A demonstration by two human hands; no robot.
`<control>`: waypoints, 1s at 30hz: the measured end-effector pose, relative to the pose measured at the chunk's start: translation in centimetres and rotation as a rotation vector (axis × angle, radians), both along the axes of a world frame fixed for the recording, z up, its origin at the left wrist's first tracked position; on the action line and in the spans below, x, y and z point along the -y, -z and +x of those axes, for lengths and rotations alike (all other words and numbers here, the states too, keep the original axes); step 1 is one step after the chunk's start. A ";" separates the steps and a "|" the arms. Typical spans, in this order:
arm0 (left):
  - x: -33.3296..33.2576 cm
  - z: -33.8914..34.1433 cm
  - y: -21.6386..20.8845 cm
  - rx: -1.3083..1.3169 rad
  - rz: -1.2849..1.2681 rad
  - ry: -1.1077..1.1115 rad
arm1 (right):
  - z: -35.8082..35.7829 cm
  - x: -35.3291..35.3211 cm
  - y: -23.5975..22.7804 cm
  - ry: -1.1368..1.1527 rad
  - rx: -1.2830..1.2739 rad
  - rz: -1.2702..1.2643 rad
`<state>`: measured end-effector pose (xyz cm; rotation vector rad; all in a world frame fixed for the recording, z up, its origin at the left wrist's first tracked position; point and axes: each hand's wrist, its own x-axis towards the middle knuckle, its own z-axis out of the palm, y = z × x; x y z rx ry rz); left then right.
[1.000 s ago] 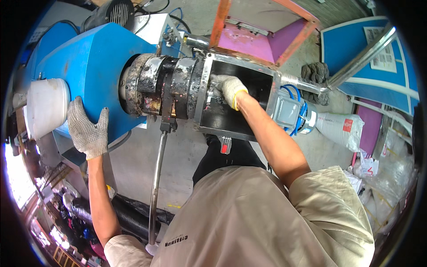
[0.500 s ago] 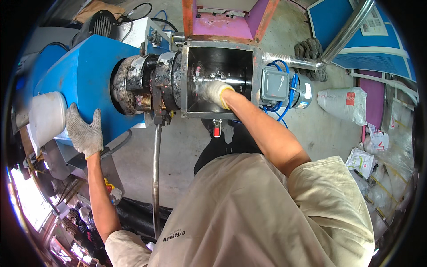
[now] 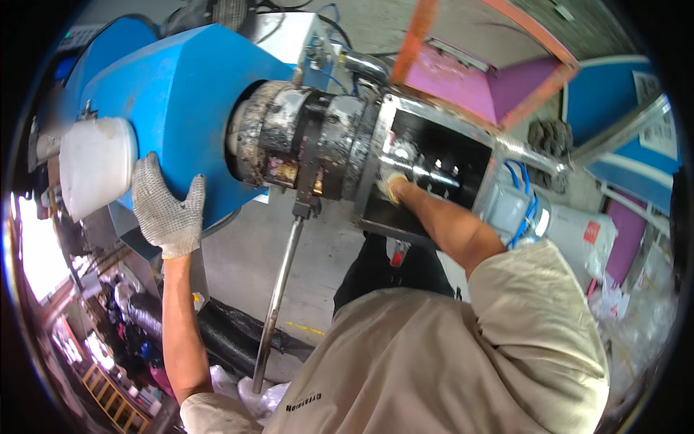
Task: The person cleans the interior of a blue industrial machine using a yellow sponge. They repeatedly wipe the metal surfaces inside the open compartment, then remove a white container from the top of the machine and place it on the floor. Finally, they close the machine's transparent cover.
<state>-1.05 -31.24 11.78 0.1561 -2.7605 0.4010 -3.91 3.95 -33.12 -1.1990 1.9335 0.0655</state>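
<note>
My left hand [image 3: 166, 213], in a pale knitted glove, lies with thumb and fingers apart against the blue machine housing [image 3: 195, 94], beside a white bucket-like container [image 3: 97, 166]. My right hand [image 3: 394, 189], also gloved, reaches down inside an open-topped metal hopper box [image 3: 481, 130]. It is near the left inner wall, beside a shiny screw shaft [image 3: 426, 170] that crosses the box. Only the glove's back and yellow cuff show; its fingers are hidden. Between housing and box sits a dirty, blackened barrel with clamp rings [image 3: 289, 141].
A long metal bar [image 3: 278, 304] slants down from the barrel clamp. An orange-edged frame with a purple inside [image 3: 455, 72] stands behind the box. To the right are a grey motor box with blue cables [image 3: 506, 206], a white sack [image 3: 585, 239] and a metal pipe [image 3: 622, 134].
The view has tilted and shifted, so the machine appears lower and further right. My right hand has moved toward the left inside the box. My left hand stays on the housing.
</note>
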 end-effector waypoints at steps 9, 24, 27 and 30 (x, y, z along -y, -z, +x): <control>0.0 0.8 0.0 0.027 -0.005 -0.052 | -0.1 -0.6 -7.2 -0.064 -0.125 0.062; -0.1 0.7 -0.3 0.030 -0.026 -0.016 | -0.3 -5.8 -25.0 1.787 1.780 -1.009; 0.1 0.9 -0.2 0.022 -0.063 -0.011 | -2.3 -6.2 -26.9 1.911 1.505 -1.190; -0.3 0.6 -0.1 0.018 -0.052 0.009 | -4.5 -6.7 -26.2 2.077 0.983 -0.918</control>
